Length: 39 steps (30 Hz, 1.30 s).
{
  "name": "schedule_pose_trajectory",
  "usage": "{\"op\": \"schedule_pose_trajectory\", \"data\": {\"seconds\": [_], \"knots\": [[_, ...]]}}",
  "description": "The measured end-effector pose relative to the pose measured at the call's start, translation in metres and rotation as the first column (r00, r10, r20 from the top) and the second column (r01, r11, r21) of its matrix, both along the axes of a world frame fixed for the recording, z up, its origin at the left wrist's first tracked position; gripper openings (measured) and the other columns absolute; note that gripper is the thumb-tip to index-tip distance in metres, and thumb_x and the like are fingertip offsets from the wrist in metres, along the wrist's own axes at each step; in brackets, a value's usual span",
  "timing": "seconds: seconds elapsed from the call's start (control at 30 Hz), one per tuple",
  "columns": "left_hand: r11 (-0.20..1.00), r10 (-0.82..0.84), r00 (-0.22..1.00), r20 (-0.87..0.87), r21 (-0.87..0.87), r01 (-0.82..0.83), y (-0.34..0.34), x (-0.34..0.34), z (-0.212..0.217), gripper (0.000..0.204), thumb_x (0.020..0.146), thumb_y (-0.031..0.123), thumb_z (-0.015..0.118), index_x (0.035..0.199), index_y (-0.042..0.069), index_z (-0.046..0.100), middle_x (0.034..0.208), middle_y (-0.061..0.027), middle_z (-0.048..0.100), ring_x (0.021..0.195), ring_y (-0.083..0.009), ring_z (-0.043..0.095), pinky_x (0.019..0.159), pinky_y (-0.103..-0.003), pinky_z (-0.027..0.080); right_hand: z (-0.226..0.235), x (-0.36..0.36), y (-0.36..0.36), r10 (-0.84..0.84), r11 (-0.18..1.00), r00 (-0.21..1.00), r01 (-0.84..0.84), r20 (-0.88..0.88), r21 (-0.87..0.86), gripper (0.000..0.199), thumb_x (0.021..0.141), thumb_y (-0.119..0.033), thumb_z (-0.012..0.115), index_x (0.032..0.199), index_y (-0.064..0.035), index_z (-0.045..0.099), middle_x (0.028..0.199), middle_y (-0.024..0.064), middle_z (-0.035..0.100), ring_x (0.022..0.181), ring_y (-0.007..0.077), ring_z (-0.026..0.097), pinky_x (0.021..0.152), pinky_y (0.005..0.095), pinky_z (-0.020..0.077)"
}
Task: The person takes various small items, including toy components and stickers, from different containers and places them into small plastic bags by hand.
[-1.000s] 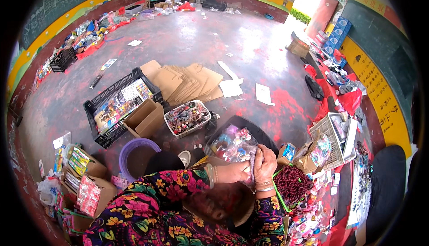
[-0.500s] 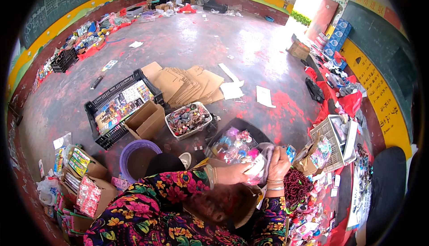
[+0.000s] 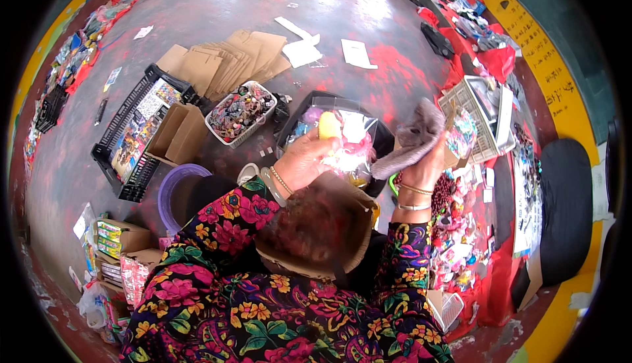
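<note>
My left hand [image 3: 306, 160] pinches a small rounded yellow thing [image 3: 329, 126] between thumb and fingers; I cannot make out its kind. It is above a black bin [image 3: 304, 109] of shiny, clear-bagged colourful items [image 3: 355, 145]. To the right, my right hand [image 3: 424, 170] holds up a crumpled grey cloth [image 3: 419, 131] beside the bin's right edge. An open cardboard box [image 3: 359, 257] with a dark reddish inside is close to me, between my forearms. Glare hides some of the bagged items.
Left of the bin are a white basket of small trinkets [image 3: 240, 116], an open carton [image 3: 178, 136], a black crate [image 3: 108, 159] and a purple tub [image 3: 164, 198]. Flattened cardboard [image 3: 230, 63] lies beyond. Dark red beads [image 3: 442, 195] and a cream basket [image 3: 490, 136] are at right.
My hands were close together at the grey cloth and a clear bag. They have moved apart: the left went left with the yellow thing, the right lifted the cloth. The view tilted down.
</note>
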<state>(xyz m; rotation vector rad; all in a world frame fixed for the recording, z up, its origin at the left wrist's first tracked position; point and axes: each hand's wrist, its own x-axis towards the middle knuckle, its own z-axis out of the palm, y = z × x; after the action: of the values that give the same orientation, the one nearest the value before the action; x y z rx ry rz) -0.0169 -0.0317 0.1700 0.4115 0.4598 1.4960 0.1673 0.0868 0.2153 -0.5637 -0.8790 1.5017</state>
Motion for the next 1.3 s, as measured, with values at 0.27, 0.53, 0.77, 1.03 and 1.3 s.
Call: {"op": "schedule_pose_trajectory", "data": {"seconds": [0.27, 0.53, 0.77, 1.03, 1.3], "knots": [[0.998, 0.004, 0.983, 0.183, 0.069, -0.016, 0.008, 0.010, -0.036, 0.032, 0.096, 0.023, 0.037, 0.123, 0.006, 0.042, 0.124, -0.0079, 0.047, 0.114, -0.0200, 0.048, 0.098, -0.034, 0.039, -0.031, -0.062, -0.067, -0.378, 0.645, 0.610, -0.366, 0.697, 0.671, 0.040, 0.087, -0.026, 0.049, 0.120, -0.0033, 0.050, 0.120, 0.0203, 0.050, 0.118, 0.0358, 0.043, 0.100, 0.0437, 0.0303], [0.984, 0.142, 0.858, -0.493, 0.162, -0.070, 0.001, 0.011, -0.041, 0.030, 0.096, 0.020, 0.037, 0.121, 0.005, 0.045, 0.121, -0.0083, 0.050, 0.111, -0.0200, 0.048, 0.095, -0.036, 0.039, -0.038, -0.060, -0.050, -0.623, 0.615, 0.384, -0.298, 0.681, 0.730, 0.034, 0.085, -0.020, 0.050, 0.115, -0.0037, 0.054, 0.121, 0.0183, 0.051, 0.122, 0.0364, 0.038, 0.102, 0.0467, 0.0254], [0.922, 0.377, 0.499, -0.780, 0.370, -0.118, -0.005, 0.003, -0.021, 0.037, 0.097, 0.021, 0.037, 0.126, 0.000, 0.039, 0.117, -0.0111, 0.051, 0.112, -0.0209, 0.048, 0.096, -0.040, 0.039, -0.070, -0.029, 0.016, 0.060, 0.927, 0.973, 0.028, 0.221, -0.374, 0.031, 0.092, -0.024, 0.041, 0.098, 0.0005, 0.058, 0.087, 0.0103, 0.062, 0.076, 0.0238, 0.060, 0.067, 0.0324, 0.0480], [0.995, 0.051, 0.973, 0.226, 0.068, -0.068, -0.003, -0.009, 0.007, 0.033, 0.092, 0.012, 0.049, 0.121, -0.003, 0.044, 0.118, -0.0110, 0.051, 0.108, -0.0211, 0.052, 0.091, -0.038, 0.044, -0.054, -0.017, 0.007, 0.365, 0.813, 0.849, -0.491, -0.381, -0.314, 0.038, 0.093, -0.035, 0.043, 0.114, -0.0039, 0.051, 0.109, 0.0095, 0.057, 0.096, 0.0221, 0.057, 0.085, 0.0349, 0.0479], [0.998, 0.051, 0.998, -0.047, 0.050, -0.049, 0.000, 0.000, -0.011, 0.034, 0.093, 0.013, 0.047, 0.124, 0.001, 0.043, 0.112, -0.0062, 0.054, 0.098, -0.0132, 0.054, 0.081, -0.026, 0.047, -0.049, -0.035, -0.021, 0.444, 0.857, 0.895, -0.407, 0.051, -0.315, 0.016, 0.085, -0.008, 0.058, 0.100, -0.0016, 0.060, 0.089, 0.0047, 0.064, 0.076, 0.0131, 0.061, 0.068, 0.0265, 0.0503]]}}
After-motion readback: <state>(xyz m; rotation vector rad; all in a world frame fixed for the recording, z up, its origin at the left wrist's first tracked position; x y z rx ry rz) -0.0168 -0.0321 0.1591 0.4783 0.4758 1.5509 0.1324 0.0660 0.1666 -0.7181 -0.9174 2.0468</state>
